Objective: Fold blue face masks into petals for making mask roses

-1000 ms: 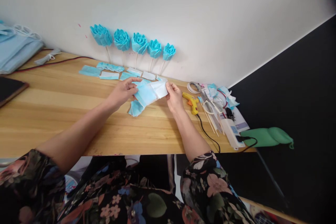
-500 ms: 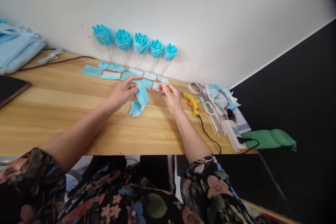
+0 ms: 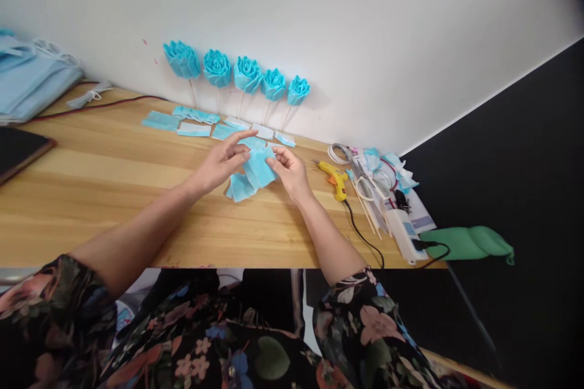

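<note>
Between my two hands is a strip of light blue fabric [image 3: 260,169], like face mask cloth, its lower end folded and hanging just over the table. My left hand [image 3: 224,161] pinches its upper left edge with the thumb, the index finger stretched out above. On the other side my right hand [image 3: 289,173] grips the strip's right edge between thumb and fingers. Behind the hands lie several cut blue and white pieces [image 3: 194,129]. Blue fabric roses [image 3: 247,75] on thin sticks lean in a row against the wall.
To the right lie a yellow glue gun [image 3: 335,179], a tape roll [image 3: 340,154], scissors [image 3: 365,188], thin sticks [image 3: 367,213] and a white power strip [image 3: 406,236]. A stack of blue masks [image 3: 36,82] and a dark flat object [image 3: 22,152] are at the left.
My right hand has come to the strip and now grips its right edge. The strip has spread out wider between both hands. My left hand has shifted slightly right.
</note>
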The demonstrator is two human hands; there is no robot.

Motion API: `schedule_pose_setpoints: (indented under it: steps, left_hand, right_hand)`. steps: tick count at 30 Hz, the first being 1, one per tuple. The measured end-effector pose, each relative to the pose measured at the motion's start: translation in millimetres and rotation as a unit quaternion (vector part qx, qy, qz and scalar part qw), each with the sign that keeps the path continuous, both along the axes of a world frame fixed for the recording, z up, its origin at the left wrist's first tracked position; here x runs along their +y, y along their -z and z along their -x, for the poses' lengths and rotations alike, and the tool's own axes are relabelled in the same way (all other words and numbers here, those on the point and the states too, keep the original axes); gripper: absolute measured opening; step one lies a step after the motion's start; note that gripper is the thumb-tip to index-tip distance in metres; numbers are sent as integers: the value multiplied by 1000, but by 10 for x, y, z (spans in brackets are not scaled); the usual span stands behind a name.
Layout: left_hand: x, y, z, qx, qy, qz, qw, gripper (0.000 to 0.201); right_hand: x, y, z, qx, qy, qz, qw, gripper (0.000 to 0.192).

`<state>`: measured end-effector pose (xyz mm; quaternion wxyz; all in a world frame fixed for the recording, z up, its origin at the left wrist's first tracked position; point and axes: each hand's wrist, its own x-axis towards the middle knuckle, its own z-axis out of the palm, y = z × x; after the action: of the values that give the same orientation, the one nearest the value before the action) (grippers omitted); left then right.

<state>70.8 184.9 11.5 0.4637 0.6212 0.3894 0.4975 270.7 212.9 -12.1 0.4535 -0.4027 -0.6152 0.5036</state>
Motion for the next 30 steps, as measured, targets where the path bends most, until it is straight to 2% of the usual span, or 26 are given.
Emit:
schedule_pose_setpoints:
  steps: [3, 8, 11, 16, 19, 21, 24, 27, 30]
  left_hand:
    - [5, -6, 10, 6, -50, -11, 999, 49]
    - [21, 38, -15, -36, 12, 19, 999, 60]
    - [12, 46, -32, -53, 36, 32, 997, 55]
    - [0, 20, -37, -75, 22, 55, 995, 46]
    - [10, 12, -28, -91, 7, 75, 993, 47]
    - [23, 16, -20, -95, -15, 85, 992, 45]
    - [44, 37, -13, -86, -44, 92, 991, 40]
    - [61, 61, -16, -83, -39, 97, 991, 39]
    - [65, 69, -21, -79, -32, 91, 992, 39]
  right_hand:
    - [-32, -30, 1, -10, 0, -20, 1000, 44]
    - [-78, -33, 14, -56, -3, -59, 997, 33]
    - [-109, -47, 29, -77, 12, -76, 994, 27]
    - [-153, -119, 43, -81, 40, -123, 988, 15]
    - [-146, -150, 5, -71, 28, -159, 984, 11]
    - [-115, -154, -43, -43, 18, -149, 988, 12]
    - [-34, -151, -128, 47, 42, -93, 994, 19]
    - [51, -166, -198, 138, 57, -55, 987, 28]
    - [99, -201, -242, 150, 69, -51, 985, 34]
